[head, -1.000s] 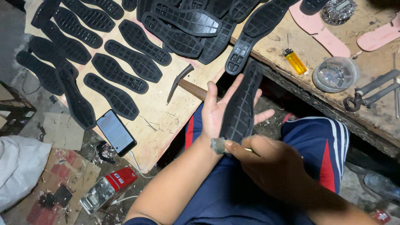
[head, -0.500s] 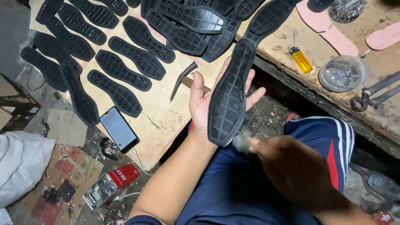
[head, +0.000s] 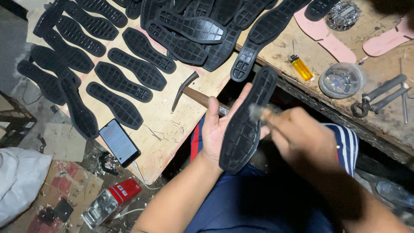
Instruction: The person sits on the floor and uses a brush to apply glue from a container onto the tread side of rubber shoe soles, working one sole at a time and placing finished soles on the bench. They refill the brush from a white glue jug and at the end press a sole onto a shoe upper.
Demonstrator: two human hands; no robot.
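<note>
A black rubber shoe sole [head: 246, 125] is held upright-tilted over the lap, tread side up, its toe end pointing toward the bench [head: 172, 129]. It is supported from beneath by the left hand [head: 217, 129], which is laid palm up with the fingers stretched along the sole's left edge and the thumb set against its side; the left forearm is brought up from the lower left. The right hand [head: 302, 138] is seen just right of the sole, clenched around a small brush [head: 257, 112] whose blurred tip is touching the sole's upper right edge. The right arm is blurred by motion.

Just beyond the sole's toe, a hammer [head: 189, 88] is laid on the bench with its handle running under the left hand's fingers. To the left of the sole, a phone [head: 119, 142] is lying near the bench's edge with its screen lit. Many more black soles [head: 129, 69] are spread in rows farther left and above. To the upper right of the sole, a yellow lighter [head: 300, 67] and a clear round lid [head: 342, 80] are placed.
</note>
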